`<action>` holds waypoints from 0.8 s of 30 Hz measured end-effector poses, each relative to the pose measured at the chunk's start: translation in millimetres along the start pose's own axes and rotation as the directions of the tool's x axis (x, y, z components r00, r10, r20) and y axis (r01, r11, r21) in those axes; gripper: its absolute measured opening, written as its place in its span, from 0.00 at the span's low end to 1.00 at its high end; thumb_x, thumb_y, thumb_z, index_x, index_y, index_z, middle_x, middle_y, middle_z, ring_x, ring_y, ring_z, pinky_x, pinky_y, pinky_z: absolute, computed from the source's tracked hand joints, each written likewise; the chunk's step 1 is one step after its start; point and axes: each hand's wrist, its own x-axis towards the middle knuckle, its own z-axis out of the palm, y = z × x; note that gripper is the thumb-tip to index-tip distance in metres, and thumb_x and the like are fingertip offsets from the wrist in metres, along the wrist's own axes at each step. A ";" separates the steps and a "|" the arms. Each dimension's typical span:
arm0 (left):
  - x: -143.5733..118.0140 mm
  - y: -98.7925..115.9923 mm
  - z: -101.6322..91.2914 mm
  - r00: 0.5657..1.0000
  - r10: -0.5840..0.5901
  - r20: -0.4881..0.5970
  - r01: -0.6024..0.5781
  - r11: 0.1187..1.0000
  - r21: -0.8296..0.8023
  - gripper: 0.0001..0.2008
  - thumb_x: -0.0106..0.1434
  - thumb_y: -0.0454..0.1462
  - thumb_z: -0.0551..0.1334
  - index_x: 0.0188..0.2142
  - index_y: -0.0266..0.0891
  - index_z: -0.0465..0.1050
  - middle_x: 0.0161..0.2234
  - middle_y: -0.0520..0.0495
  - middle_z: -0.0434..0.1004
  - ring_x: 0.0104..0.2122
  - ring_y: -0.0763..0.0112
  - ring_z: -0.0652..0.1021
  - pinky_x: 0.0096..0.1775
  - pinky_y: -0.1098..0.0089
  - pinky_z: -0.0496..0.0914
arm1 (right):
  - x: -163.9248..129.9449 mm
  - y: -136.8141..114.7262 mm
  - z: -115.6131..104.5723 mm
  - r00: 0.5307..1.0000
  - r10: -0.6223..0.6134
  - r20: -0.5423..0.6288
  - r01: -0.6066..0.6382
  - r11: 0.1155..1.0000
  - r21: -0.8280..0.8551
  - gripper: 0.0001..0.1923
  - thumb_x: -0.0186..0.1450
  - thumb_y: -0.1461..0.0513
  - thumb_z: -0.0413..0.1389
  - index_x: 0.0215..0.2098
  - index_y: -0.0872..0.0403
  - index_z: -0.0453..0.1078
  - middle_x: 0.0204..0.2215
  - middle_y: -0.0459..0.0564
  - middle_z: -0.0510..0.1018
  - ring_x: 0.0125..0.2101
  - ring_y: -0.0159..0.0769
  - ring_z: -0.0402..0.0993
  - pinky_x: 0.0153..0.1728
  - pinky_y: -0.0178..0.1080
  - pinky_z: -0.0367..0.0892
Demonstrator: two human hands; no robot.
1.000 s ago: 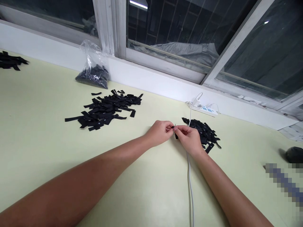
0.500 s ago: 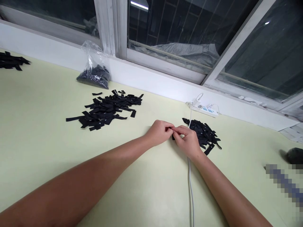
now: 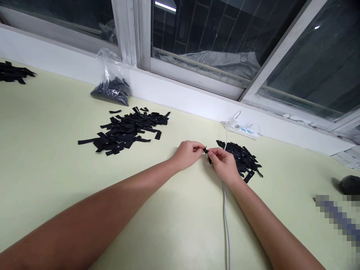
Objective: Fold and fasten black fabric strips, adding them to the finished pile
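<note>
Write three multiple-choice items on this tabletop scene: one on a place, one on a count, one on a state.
1. Where does the clear plastic bag of dark pieces sit?
A. by the white window ledge
B. under the right forearm
C. on the white power strip

2. How many loose heaps of black fabric strips lie on the pale yellow-green table?
A. one
B. three
C. six

3. What are the two hands doing?
A. resting flat and open
B. pinching one small black strip between them
C. gripping the white cable

Key: 1 A, the bag leans at the ledge behind the large heap. 2 B, that heap, a small heap by the right hand, and one at the far left edge. 3 B, the left hand and right fingertips meet on the small black strip.
</note>
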 end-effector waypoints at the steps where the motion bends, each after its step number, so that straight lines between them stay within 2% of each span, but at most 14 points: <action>1: 1.4 -0.8 -0.1 1.000 -0.014 -0.015 0.013 0.999 -0.032 0.10 0.59 0.32 0.60 0.38 0.36 0.79 0.32 0.46 0.82 0.28 0.72 0.79 0.33 0.71 0.74 | 1.1 -0.1 -0.4 1.000 0.020 0.014 -0.021 0.999 0.048 0.17 0.59 0.48 0.58 0.34 0.53 0.73 0.24 0.46 0.75 0.23 0.32 0.66 0.27 0.37 0.60; 7: 7.0 -2.9 -4.3 0.993 -0.044 -0.105 0.032 0.993 -0.113 0.09 0.62 0.34 0.57 0.40 0.37 0.75 0.36 0.46 0.80 0.28 0.75 0.77 0.31 0.72 0.72 | 0.8 -6.8 -1.4 0.995 0.054 0.079 -0.069 0.976 0.206 0.14 0.58 0.50 0.60 0.31 0.52 0.71 0.21 0.44 0.72 0.24 0.30 0.65 0.29 0.36 0.61; 12: 6.3 -3.7 -5.2 0.996 -0.011 -0.083 0.003 0.995 -0.095 0.08 0.63 0.33 0.57 0.40 0.38 0.72 0.35 0.47 0.80 0.28 0.75 0.76 0.32 0.72 0.71 | 0.2 -8.9 -2.6 0.995 0.065 0.077 -0.080 0.974 0.211 0.14 0.56 0.50 0.62 0.30 0.52 0.70 0.23 0.43 0.72 0.24 0.29 0.64 0.29 0.35 0.63; 16: 5.8 -3.1 -4.7 0.994 0.010 -0.109 -0.022 0.994 -0.106 0.09 0.63 0.32 0.57 0.43 0.40 0.67 0.35 0.48 0.79 0.27 0.76 0.76 0.31 0.73 0.70 | 0.2 -9.7 -3.5 0.995 0.074 0.073 -0.086 0.978 0.192 0.17 0.53 0.49 0.64 0.30 0.52 0.70 0.26 0.44 0.73 0.25 0.28 0.65 0.30 0.35 0.65; 19: 5.2 -2.0 -4.4 0.994 0.027 -0.106 -0.040 0.992 -0.121 0.07 0.63 0.32 0.57 0.41 0.40 0.64 0.36 0.48 0.80 0.27 0.76 0.77 0.32 0.72 0.70 | -0.1 -9.9 -3.6 0.993 0.071 0.095 -0.086 0.982 0.166 0.17 0.54 0.49 0.64 0.30 0.52 0.71 0.27 0.46 0.75 0.27 0.29 0.67 0.30 0.35 0.65; 24: 3.2 -0.5 -3.1 0.993 0.100 -0.064 -0.108 0.986 -0.127 0.04 0.63 0.34 0.59 0.38 0.38 0.67 0.35 0.47 0.80 0.30 0.75 0.77 0.36 0.71 0.72 | 1.0 -8.1 -3.2 0.992 0.105 0.067 -0.117 0.969 0.219 0.18 0.53 0.49 0.65 0.32 0.52 0.71 0.27 0.46 0.76 0.29 0.30 0.69 0.31 0.35 0.66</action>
